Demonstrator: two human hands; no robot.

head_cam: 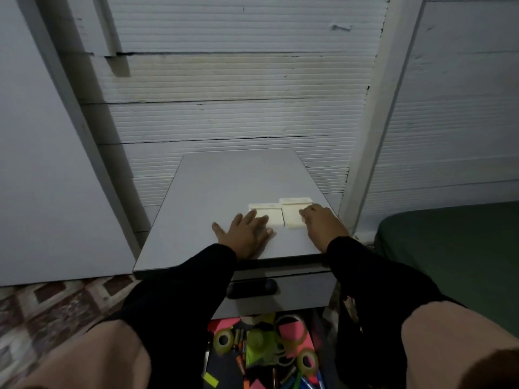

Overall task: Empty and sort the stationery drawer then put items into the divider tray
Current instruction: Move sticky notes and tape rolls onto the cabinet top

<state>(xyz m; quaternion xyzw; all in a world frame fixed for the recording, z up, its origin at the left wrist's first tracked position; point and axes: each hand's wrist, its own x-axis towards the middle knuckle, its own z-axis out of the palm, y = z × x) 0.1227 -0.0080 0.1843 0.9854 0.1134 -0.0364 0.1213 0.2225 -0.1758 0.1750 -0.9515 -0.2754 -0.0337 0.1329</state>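
Note:
Two pale cream tray pieces lie side by side on the grey cabinet top [213, 192]. My left hand [244, 234] rests flat with fingers spread on the left piece [271, 216]. My right hand [320, 224] touches the right piece [293, 213] at its right edge with curled fingers. Below, the open drawer [264, 352] holds tape rolls, pink and green sticky notes, pens, batteries and scissors in a jumble.
A shut upper drawer with a dark handle [252, 289] faces me under the cabinet top. A green mattress [455, 262] lies to the right. Patterned tile floor [56, 310] is at the left, and a ribbed white wall stands behind.

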